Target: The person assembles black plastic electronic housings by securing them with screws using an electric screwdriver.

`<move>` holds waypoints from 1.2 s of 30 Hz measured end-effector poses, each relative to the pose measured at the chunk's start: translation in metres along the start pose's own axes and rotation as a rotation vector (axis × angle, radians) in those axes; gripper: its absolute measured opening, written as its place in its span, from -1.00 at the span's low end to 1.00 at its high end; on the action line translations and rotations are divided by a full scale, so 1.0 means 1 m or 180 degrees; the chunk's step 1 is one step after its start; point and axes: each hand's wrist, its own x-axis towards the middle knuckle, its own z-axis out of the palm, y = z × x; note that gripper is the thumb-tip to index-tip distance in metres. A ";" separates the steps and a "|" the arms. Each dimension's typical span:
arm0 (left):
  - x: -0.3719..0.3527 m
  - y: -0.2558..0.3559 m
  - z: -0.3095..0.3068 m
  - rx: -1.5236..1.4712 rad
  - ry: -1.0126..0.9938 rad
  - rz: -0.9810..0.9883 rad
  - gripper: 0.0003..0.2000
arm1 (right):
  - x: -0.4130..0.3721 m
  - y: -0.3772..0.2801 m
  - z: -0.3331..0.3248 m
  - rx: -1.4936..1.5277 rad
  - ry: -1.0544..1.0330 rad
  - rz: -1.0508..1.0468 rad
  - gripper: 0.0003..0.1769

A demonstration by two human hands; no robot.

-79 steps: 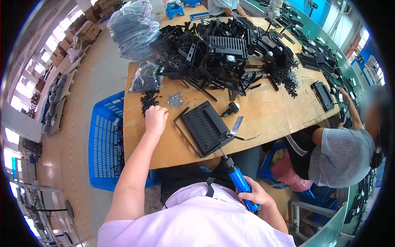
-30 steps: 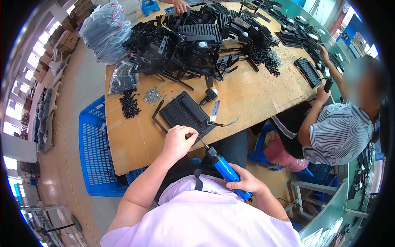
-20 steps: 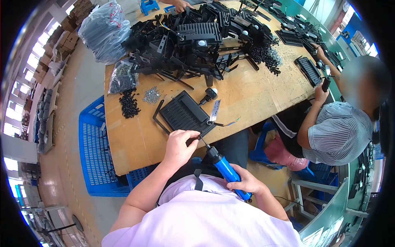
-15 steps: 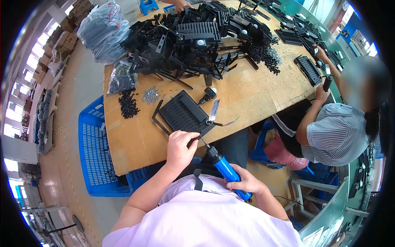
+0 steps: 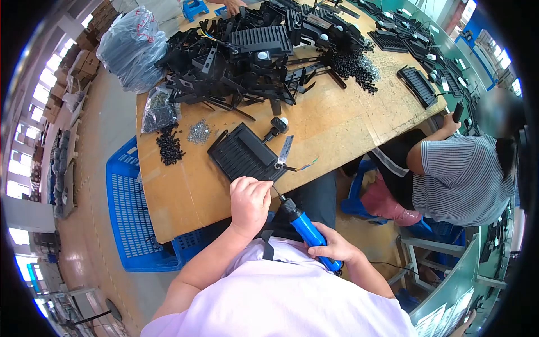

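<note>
My right hand (image 5: 332, 246) is wrapped round a blue electric screwdriver (image 5: 309, 231), whose bit points up and left. At the bit's tip are the pinched fingers of my left hand (image 5: 250, 201); what they hold is too small to tell. Just beyond my left hand, a black finned lamp housing (image 5: 247, 153) lies on the wooden table (image 5: 331, 140), at its near edge. A round-headed sensor (image 5: 275, 128), a white tag (image 5: 285, 149) and loose coloured wires (image 5: 306, 166) are attached to it. Black screws (image 5: 169, 146) and silver washers (image 5: 199, 131) lie to its left.
A large heap of black brackets and lamps (image 5: 241, 62) covers the table's far side. A plastic-wrapped bundle (image 5: 133, 50) stands at the far left, and a blue crate (image 5: 128, 205) is below the left edge. A co-worker in a striped shirt (image 5: 463, 174) sits at the right.
The bracket beside the lamp housing has swung in against it. The camera view has shifted slightly. The co-worker has leaned back, drawing an arm away from the parts at the right.
</note>
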 end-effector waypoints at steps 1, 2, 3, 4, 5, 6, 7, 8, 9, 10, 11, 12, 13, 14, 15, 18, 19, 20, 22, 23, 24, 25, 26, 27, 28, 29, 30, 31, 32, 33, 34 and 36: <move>0.001 0.000 0.001 0.0034 -0.0025 -0.0002 -0.83 | 0.001 0.001 -0.001 0.0116 -0.0011 0.0032 -0.07; 0.002 0.001 0.002 0.0068 -0.0049 -0.0005 -0.82 | 0.001 0.002 -0.001 0.0232 -0.0021 0.0064 -0.07; 0.002 0.001 0.003 0.0093 -0.0011 -0.0018 -0.82 | 0.002 0.003 -0.001 0.0245 -0.0025 0.0069 -0.07; 0.001 0.002 0.002 0.0120 0.0027 -0.0033 -0.81 | 0.003 0.003 -0.002 0.0258 -0.0032 0.0075 -0.07; 0.000 0.002 0.002 0.0152 0.0064 -0.0050 -0.80 | 0.004 0.004 -0.002 0.0272 -0.0043 0.0080 -0.08; -0.002 0.000 0.002 0.0123 0.0054 -0.0067 -0.80 | 0.005 0.004 -0.002 0.0276 -0.0047 0.0079 -0.08; -0.004 -0.001 0.002 0.0094 0.0045 -0.0086 -0.80 | 0.005 0.004 -0.002 0.0280 -0.0053 0.0079 -0.08; -0.006 -0.003 0.002 0.0064 0.0039 -0.0107 -0.79 | 0.006 0.004 -0.003 0.0279 -0.0059 0.0081 -0.08; -0.007 -0.004 0.002 0.0044 0.0055 -0.0112 -0.79 | 0.006 0.003 -0.003 0.0265 -0.0058 0.0077 -0.08; -0.008 -0.005 0.001 0.0025 0.0069 -0.0118 -0.78 | 0.006 0.003 -0.004 0.0252 -0.0057 0.0075 -0.08; -0.010 -0.005 0.001 0.0006 0.0082 -0.0127 -0.78 | 0.005 0.003 -0.004 0.0239 -0.0058 0.0076 -0.08; -0.011 -0.006 0.001 0.0000 0.0075 -0.0133 -0.78 | 0.005 0.002 -0.003 0.0239 -0.0052 0.0076 -0.08; -0.012 -0.006 0.001 -0.0004 0.0073 -0.0138 -0.77 | 0.005 0.001 -0.003 0.0237 -0.0048 0.0072 -0.07; -0.012 -0.007 0.000 -0.0009 0.0071 -0.0143 -0.77 | 0.005 0.000 -0.003 0.0233 -0.0043 0.0069 -0.07; -0.013 -0.008 0.000 -0.0005 0.0068 -0.0142 -0.76 | 0.005 0.000 -0.003 0.0202 -0.0036 0.0095 -0.06; -0.013 -0.008 0.000 -0.0004 0.0070 -0.0141 -0.76 | 0.005 -0.002 -0.004 0.0087 -0.0006 0.0116 -0.04; -0.013 -0.008 0.000 -0.0012 0.0075 -0.0144 -0.76 | 0.005 -0.002 -0.004 0.0037 0.0010 0.0086 -0.04; -0.013 -0.008 -0.001 -0.0021 0.0079 -0.0145 -0.76 | 0.004 -0.002 -0.004 -0.0012 0.0028 0.0056 -0.04; -0.013 -0.008 -0.001 -0.0022 0.0064 -0.0165 -0.77 | 0.004 -0.005 -0.004 0.0002 -0.0009 0.0089 -0.04; -0.013 -0.008 -0.002 -0.0022 0.0058 -0.0173 -0.77 | 0.004 -0.005 -0.005 0.0008 -0.0026 0.0103 -0.04; -0.013 -0.008 -0.002 -0.0027 0.0051 -0.0175 -0.77 | 0.005 -0.005 -0.005 -0.0011 -0.0035 0.0098 -0.04; -0.013 -0.009 -0.001 -0.0031 0.0044 -0.0177 -0.77 | 0.005 -0.003 -0.006 -0.0030 -0.0045 0.0092 -0.04; -0.013 -0.009 -0.001 -0.0036 0.0039 -0.0178 -0.77 | 0.006 -0.003 -0.006 -0.0049 -0.0053 0.0086 -0.04; -0.013 -0.009 -0.001 -0.0040 0.0043 -0.0184 -0.77 | 0.005 -0.005 -0.006 0.0027 -0.0044 0.0135 -0.04; -0.012 -0.009 -0.001 -0.0045 0.0045 -0.0191 -0.77 | 0.004 -0.008 -0.005 0.0104 -0.0035 0.0187 -0.05; -0.012 -0.009 -0.001 -0.0050 0.0048 -0.0198 -0.77 | 0.003 -0.010 -0.005 0.0180 -0.0025 0.0237 -0.05; -0.012 -0.009 -0.001 -0.0046 0.0042 -0.0194 -0.76 | 0.004 -0.007 -0.005 0.0146 -0.0030 0.0193 -0.06; -0.012 -0.009 -0.001 -0.0042 0.0036 -0.0188 -0.76 | 0.005 -0.003 -0.006 0.0112 -0.0034 0.0148 -0.06; -0.012 -0.010 -0.001 -0.0040 0.0029 -0.0183 -0.76 | 0.006 -0.002 -0.007 0.0078 -0.0037 0.0103 -0.07; -0.012 -0.009 -0.002 -0.0081 0.0013 -0.0218 -0.76 | 0.005 -0.002 -0.007 0.0088 -0.0043 0.0107 -0.07; -0.010 -0.009 -0.004 -0.0124 -0.0002 -0.0251 -0.76 | 0.005 -0.004 -0.006 0.0097 -0.0049 0.0110 -0.07; -0.006 -0.011 -0.007 -0.0167 0.0053 -0.0317 -0.76 | 0.005 -0.005 -0.007 0.0083 -0.0074 0.0089 -0.06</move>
